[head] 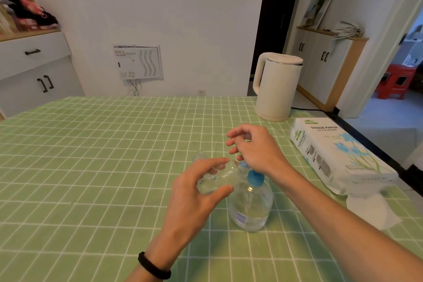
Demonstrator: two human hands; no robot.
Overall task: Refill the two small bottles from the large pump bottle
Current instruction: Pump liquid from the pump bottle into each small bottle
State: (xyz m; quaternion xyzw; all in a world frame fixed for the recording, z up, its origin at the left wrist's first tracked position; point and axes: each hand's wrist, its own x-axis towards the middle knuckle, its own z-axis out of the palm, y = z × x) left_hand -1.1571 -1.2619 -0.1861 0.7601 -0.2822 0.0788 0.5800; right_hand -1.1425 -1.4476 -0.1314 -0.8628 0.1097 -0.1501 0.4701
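The large clear pump bottle (250,207) with a blue pump head stands on the green checked tablecloth (103,155), near the front middle. My left hand (194,192) grips a small clear bottle (217,177), tilted with its mouth toward the blue pump spout. My right hand (254,149) rests on top of the pump head, heel down, fingers loosely spread. A second small clear bottle (200,155) stands just behind my left hand, partly hidden by it.
A cream electric kettle (275,86) stands at the back right, its black cord running off the table. A tissue paper pack (338,153) lies along the right edge with a loose white tissue (370,210) in front of it.
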